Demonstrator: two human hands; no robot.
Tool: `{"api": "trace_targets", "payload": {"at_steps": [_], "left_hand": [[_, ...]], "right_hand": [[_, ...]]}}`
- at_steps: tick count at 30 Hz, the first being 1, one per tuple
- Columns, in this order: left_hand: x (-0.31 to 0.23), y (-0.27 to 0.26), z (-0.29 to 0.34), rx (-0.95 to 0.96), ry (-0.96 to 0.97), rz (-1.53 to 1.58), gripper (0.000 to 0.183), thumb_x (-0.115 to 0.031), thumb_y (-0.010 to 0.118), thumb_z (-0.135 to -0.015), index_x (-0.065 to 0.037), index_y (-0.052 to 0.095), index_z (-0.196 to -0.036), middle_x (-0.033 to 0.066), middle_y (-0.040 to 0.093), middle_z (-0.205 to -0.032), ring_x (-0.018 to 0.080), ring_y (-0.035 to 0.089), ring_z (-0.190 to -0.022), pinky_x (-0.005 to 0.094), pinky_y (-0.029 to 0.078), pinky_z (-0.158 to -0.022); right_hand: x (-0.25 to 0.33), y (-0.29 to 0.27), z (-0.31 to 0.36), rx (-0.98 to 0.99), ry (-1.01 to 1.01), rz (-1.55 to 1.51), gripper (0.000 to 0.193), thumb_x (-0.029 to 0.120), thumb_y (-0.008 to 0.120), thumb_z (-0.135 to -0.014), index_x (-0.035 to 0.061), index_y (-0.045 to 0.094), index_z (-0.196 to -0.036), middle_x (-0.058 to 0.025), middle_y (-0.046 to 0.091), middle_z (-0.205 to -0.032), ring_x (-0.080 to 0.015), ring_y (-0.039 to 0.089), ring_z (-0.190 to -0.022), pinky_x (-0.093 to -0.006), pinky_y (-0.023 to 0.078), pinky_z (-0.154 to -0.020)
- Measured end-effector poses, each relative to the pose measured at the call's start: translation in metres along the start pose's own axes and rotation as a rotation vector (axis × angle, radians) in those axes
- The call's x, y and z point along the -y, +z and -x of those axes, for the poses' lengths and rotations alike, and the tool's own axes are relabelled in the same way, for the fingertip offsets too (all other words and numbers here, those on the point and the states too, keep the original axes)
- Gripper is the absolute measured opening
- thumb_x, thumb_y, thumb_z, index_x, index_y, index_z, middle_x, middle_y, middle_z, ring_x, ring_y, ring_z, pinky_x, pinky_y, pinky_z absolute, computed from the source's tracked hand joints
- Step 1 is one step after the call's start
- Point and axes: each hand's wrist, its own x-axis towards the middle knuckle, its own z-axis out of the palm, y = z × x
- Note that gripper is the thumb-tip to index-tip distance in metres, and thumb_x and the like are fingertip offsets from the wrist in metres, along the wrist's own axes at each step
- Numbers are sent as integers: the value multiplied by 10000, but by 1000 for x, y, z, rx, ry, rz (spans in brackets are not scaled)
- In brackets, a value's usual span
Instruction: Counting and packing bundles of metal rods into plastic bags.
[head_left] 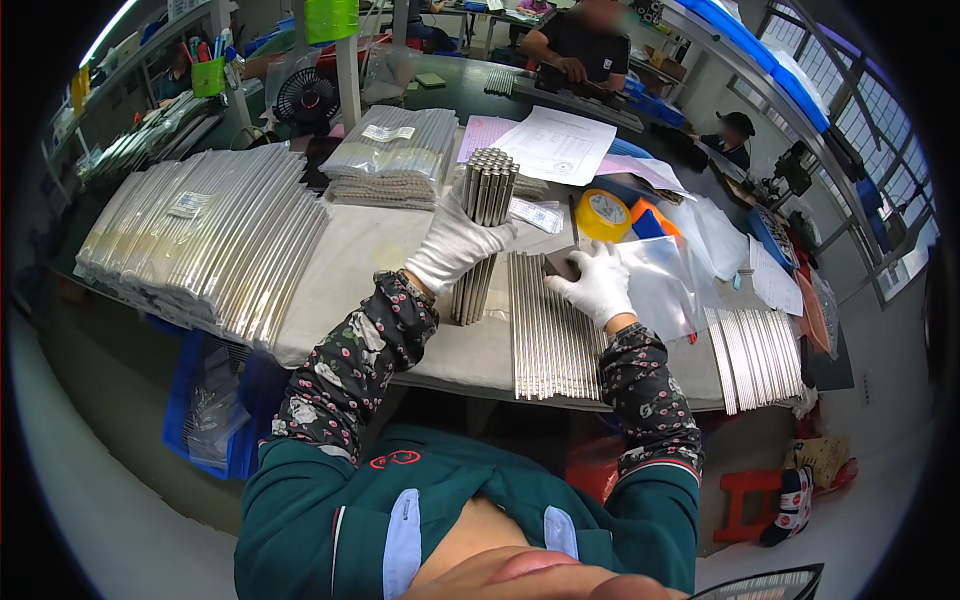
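My left hand (457,243), in a white glove, is closed round a thick bundle of metal rods (490,190). The bundle stands nearly upright, its round ends level at the top and its lower end near the cloth-covered table. To its right, a flat row of silver rods (553,335) lies side by side, running toward me. My right hand (603,282), also gloved, is over the far right part of this row. Its fingers and thumb are bent round a small dark piece (562,263), mostly hidden and too unclear to name.
Bagged rods (200,235) lie in a wide stack at left, with another bagged stack (390,150) behind. Printed sheets (555,143), a yellow tape roll (603,214) and a clear plastic bag (665,285) lie beyond my hands. More rods (757,358) lie at right. A co-worker (585,50) sits across.
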Motion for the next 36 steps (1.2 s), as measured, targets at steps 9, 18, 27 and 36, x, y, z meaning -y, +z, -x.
{"api": "trace_targets", "payload": {"at_steps": [9, 18, 27, 36], "left_hand": [[64, 10, 49, 158, 134, -403, 520, -104, 712, -658, -17, 496, -1122, 93, 647, -835, 201, 644, -716, 313, 525, -665], [28, 67, 60, 741, 1048, -1044, 95, -212, 546, -705, -130, 500, -715, 5, 487, -624, 189, 554, -582, 340, 461, -528], [17, 171, 2, 845, 1479, -973, 248, -135, 600, -764, -99, 503, -988, 65, 580, -891, 238, 612, -872, 372, 522, -810], [127, 256, -57, 1098, 834, -1422, 477, 67, 569, -722, -89, 551, -1173, 74, 525, -1270, 224, 601, -1035, 312, 507, -871]], "right_hand": [[60, -70, 12, 443, 413, -1952, 555, 540, 409, -932, 54, 571, -1145, -75, 590, -1121, -204, 559, -995, -368, 446, -903], [15, -68, 167, 963, 602, -2073, 696, 124, 675, -797, 16, 286, -1365, -169, 555, -1128, -261, 636, -911, -378, 586, -689], [5, -21, 253, 517, 392, -2322, 436, 153, 781, -665, 40, 500, -979, -61, 543, -676, -169, 542, -622, -310, 461, -591], [-39, -10, 287, 513, 314, -2269, 332, 113, 716, -692, 17, 539, -956, -31, 571, -725, -101, 515, -657, -251, 437, -612]]}}
